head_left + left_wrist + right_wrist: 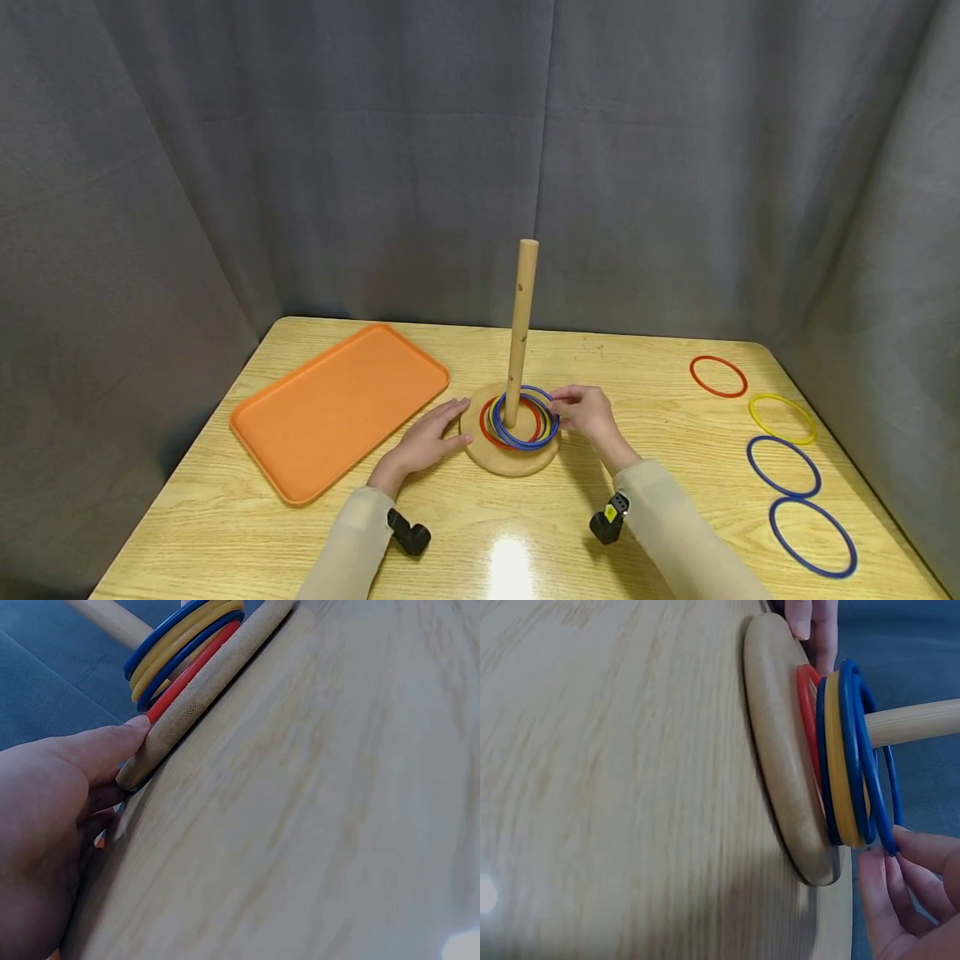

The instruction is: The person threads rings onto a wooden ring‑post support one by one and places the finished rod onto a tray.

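Observation:
A wooden post [522,317] stands upright on a round wooden base [510,467], with several stacked rings around its foot. The red ring [196,673] lies lowest, with yellow rings [841,765] and blue ones above it. My right hand [588,410] pinches the top blue ring [877,799] between thumb and fingertips at its right edge; that ring is tilted and still circles the post. At the base's left side, my left hand [427,442] has its thumb on the rim and its extended fingers along the edge, partly hidden in the left wrist view.
An orange tray [341,408] lies on the table to the left. Along the right side lie a red ring [708,357], a yellow ring [768,396] and two blue rings, one farther [819,475] and one nearer [855,554]. Grey curtains [405,167] hang behind the table.

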The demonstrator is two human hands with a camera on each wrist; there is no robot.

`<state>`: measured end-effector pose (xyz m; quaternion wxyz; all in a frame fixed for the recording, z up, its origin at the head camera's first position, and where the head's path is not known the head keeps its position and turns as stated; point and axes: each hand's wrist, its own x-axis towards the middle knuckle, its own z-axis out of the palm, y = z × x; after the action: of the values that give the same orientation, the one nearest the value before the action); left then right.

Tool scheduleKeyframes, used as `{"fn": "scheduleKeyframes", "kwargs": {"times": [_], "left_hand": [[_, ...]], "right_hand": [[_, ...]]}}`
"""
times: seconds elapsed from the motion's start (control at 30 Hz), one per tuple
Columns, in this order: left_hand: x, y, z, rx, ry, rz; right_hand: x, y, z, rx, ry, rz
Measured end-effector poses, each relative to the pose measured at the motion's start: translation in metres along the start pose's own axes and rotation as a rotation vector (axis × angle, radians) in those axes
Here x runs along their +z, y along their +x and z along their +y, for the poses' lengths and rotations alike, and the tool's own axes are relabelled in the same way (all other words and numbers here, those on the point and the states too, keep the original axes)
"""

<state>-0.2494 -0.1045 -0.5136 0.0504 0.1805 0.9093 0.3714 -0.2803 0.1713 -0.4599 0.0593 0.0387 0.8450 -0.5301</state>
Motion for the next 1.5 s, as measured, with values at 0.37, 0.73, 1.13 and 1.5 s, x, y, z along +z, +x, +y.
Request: {"fn": "scheduleKeyframes", "kwargs": {"times": [0.37,0.73,1.13,1.5], "left_hand": [[0.001,0.000,-0.001,0.003,-0.002,0.007],[0.002,0.000,-0.002,0.017,0.000,0.005],[0.002,-0.004,-0.005,0.010,-0.003,0.005],[0.002,-0.003,-0.004,0.027,-0.001,0.001]], "right_hand": [[-0.018,0.007,0.009,-0.012,-0.111,-0.018],[-0.096,0.028,0.019,-0.099,-0.302,0.162],[-0.165,0.036,0.053,-0.042,-0.519,0.139],[-0.195,0.033,0.080,-0.032,-0.672,0.068]]}}
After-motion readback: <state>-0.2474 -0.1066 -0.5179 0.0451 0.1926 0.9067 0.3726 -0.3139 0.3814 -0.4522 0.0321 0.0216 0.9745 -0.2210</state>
